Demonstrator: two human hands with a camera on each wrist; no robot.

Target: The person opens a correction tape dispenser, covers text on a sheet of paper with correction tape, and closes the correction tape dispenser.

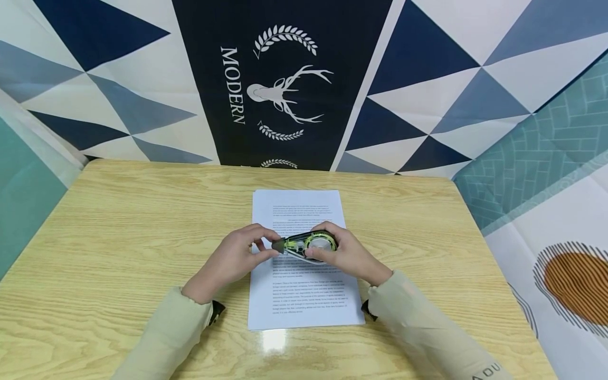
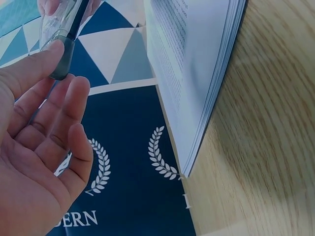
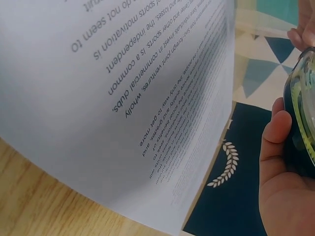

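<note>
A correction tape dispenser (image 1: 319, 242) with a clear and green body is held over the printed pages, its narrow end pointing left. My right hand (image 1: 353, 257) grips the wide round end between thumb and fingers. At the other end, my left hand (image 1: 234, 258) pinches the dark grey cap (image 2: 62, 61) covering the tip. The cap sits on the dispenser's nose. Beneath both hands lies a stack of printed paper (image 1: 309, 311), text side up. The right wrist view catches the dispenser's green rim (image 3: 297, 98) at its edge, with fingers curled around it.
The paper rests on a wood-grain table (image 1: 142, 211). Behind the table's far edge hangs a patterned cloth (image 1: 285, 95) with triangles, a deer head and lettering. More patterned cloth (image 1: 560, 227) stands along the right side. A dark band (image 1: 217, 310) circles the left wrist.
</note>
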